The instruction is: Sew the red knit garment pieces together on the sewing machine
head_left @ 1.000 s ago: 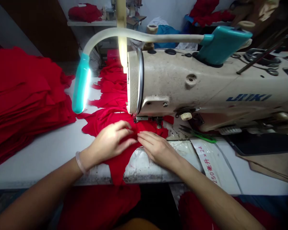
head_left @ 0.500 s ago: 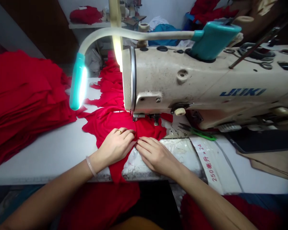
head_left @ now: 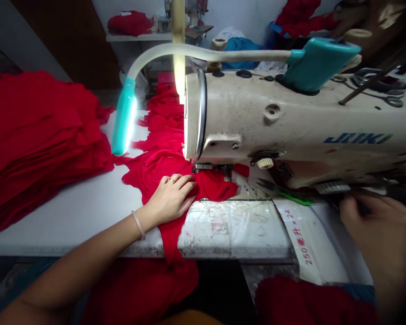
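Observation:
A red fabric piece (head_left: 162, 167) lies on the white table under the presser foot (head_left: 203, 168) of a cream sewing machine (head_left: 291, 117). One end of it hangs over the table's front edge. My left hand (head_left: 171, 198), with a ring and a bracelet, rests on the fabric just in front of the foot, fingers lying on the cloth. My right hand (head_left: 382, 230) is far to the right, under the machine's arm, dim and blurred. Its fingers look curled near something dark that I cannot make out.
A tall stack of red cloth (head_left: 37, 135) fills the table's left side. A lit teal gooseneck lamp (head_left: 123, 119) hangs left of the needle. Green-handled snips (head_left: 284, 192) lie by the machine base, beside a plastic sheet (head_left: 233, 225) and a printed paper strip (head_left: 297, 234). Scissors (head_left: 375, 81) rest on the machine.
My right hand has left the fabric and swung far right toward the machine's base. My left hand stays on the red fabric near the presser foot.

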### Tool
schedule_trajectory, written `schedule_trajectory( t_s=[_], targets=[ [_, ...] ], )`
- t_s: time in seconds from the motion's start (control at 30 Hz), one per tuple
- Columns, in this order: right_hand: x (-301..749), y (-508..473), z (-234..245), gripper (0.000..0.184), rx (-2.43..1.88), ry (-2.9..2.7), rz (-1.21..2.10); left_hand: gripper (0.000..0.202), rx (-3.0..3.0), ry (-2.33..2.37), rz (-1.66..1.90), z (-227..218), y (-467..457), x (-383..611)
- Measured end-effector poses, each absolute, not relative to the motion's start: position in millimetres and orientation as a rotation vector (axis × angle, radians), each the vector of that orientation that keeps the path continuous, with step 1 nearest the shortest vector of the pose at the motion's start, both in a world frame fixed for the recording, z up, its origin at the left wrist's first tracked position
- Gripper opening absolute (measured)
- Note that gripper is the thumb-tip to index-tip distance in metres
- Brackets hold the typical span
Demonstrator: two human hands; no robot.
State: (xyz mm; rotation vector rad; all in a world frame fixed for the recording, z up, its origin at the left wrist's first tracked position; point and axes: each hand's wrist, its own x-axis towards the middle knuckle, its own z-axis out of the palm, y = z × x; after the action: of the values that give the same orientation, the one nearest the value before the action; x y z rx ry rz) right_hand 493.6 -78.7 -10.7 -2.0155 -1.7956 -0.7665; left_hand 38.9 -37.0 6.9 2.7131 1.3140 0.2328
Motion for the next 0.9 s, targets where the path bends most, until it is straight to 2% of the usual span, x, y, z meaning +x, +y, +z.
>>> schedule_trajectory(
  t_s=[0.13, 0.23, 0.37, 0.43, 0.57, 0.67, 0.77, 0.9],
  targets=[
    [479, -82, -3, 0.044, -1.964, -1.858, -0.81, 0.034, 2.634, 1.287, 0.295, 10, -39, 37],
    [475, -88, 0, 0.043, -1.918, -1.864, -0.867, 0.031, 2.413, 1.188, 0.469, 16, -31, 32],
    [436, -100, 9, 0.028, -1.754, -1.86, -0.989, 0.031, 2.085, 1.215, 0.758, 19, 11, 22],
    [406, -102, 12, 0.02, -1.694, -2.004, -0.926, 0.031, 2.091, 1.278, 0.751, 15, 39, 19],
    [370, -89, 8, 0.026, -1.72, -2.358, -0.908, 0.024, 2.175, 1.553, 0.812, 4, 64, 19],
    [372, -73, 1, 0.026, -1.768, -2.444, -0.977, 0.018, 2.283, 1.522, 0.954, 3, 54, 21],
    [377, -67, 1, 0.024, -1.697, -2.39, -1.071, 0.018, 2.356, 1.326, 0.858, 2, 43, 24],
    [362, -77, 7, 0.021, -1.665, -2.107, -1.098, 0.025, 2.366, 1.325, 0.604, -4, 41, 25]
  ],
)
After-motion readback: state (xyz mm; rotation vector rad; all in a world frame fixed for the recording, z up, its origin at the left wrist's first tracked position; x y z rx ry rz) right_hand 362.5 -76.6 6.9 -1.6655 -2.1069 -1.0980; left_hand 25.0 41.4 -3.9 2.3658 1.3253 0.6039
